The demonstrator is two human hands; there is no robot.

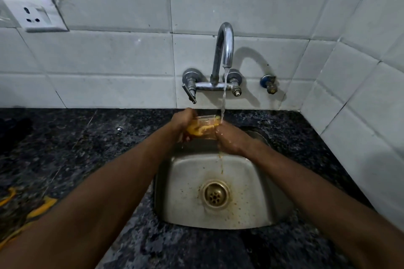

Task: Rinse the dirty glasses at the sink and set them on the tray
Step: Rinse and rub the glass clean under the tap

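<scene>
A: What have the hands got?
B: One glass (204, 128) between them. The left hand (183, 122) curls round its left side and the right hand (229, 140), dripping wet, wraps the right side, so both grip it.
A: And where is it?
B: Over the back edge of the sink (185, 181), right under the stream from the tap (225, 46). It's smeared orange inside, and tinted water falls toward the drain (215, 195).
A: Around that?
B: Dark speckled counter (87, 148), white tiles (109, 54) and a socket (36, 15) up on the left.
</scene>
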